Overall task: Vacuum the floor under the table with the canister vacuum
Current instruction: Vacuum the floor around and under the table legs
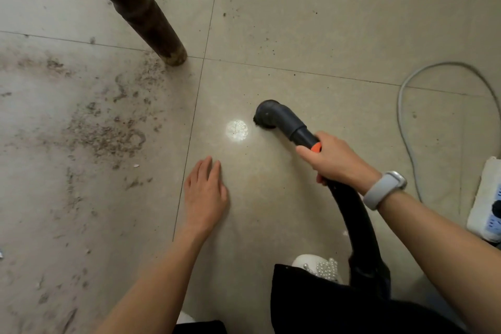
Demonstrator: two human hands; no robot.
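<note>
The vacuum's dark grey nozzle (pixel 271 116) touches the beige tiled floor (pixel 311 22) near the middle of the view. My right hand (pixel 333 160) grips the black wand just behind the nozzle, next to an orange button (pixel 316 147). The black hose (pixel 357 225) curves back from that hand toward my legs. My left hand (pixel 206 192) hovers over or rests on the tile, fingers straight, left of the nozzle. Dirt and crumbs (pixel 105 130) cover the tiles at the left. A dark wooden table leg (pixel 141 8) stands at the upper left.
A grey cable (pixel 401 106) loops over the floor at the right, leading to a white power strip (pixel 488 203) at the right edge. A white shoe with beads (pixel 320 266) shows at the bottom, beside black trousers. A bright light spot (pixel 236 130) lies left of the nozzle.
</note>
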